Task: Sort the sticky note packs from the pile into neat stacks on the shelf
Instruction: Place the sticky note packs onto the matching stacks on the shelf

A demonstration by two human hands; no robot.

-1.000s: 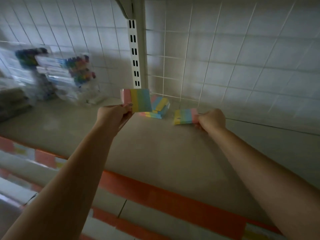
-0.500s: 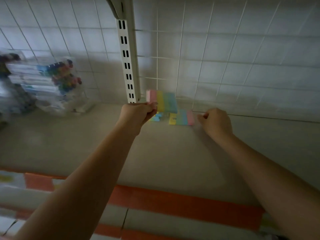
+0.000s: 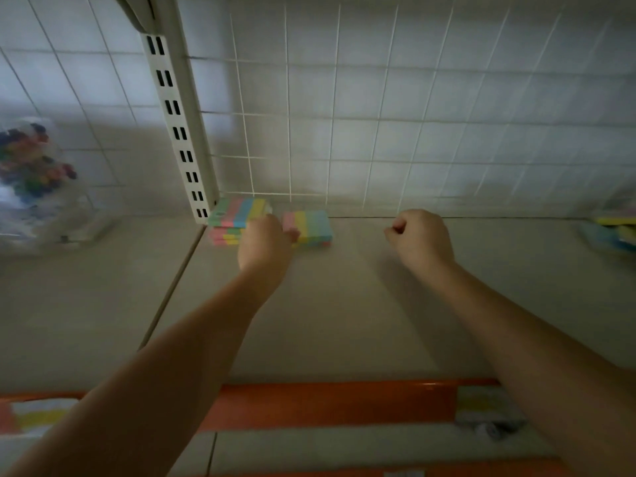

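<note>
Two stacks of pastel striped sticky note packs stand at the back of the shelf (image 3: 344, 304). The left stack (image 3: 232, 215) sits against the slotted upright. The right stack (image 3: 315, 225) lies flat just beside it. My left hand (image 3: 265, 244) is between the two stacks, its fingers curled on the left edge of the right stack's top pack; the fingertips are hidden behind the hand. My right hand (image 3: 418, 235) hovers to the right of the stacks as a curled fist and holds nothing. A loose pile of packs (image 3: 616, 232) shows at the far right edge.
A slotted metal upright (image 3: 179, 132) and a white wire grid (image 3: 378, 132) close off the back. Clear packs of coloured markers (image 3: 34, 177) stand on the left section. An orange strip (image 3: 327, 404) runs along the shelf's front edge.
My left hand has laid the upright pack flat on the pack that my right hand set down. My right hand let go and drew back to the right.
</note>
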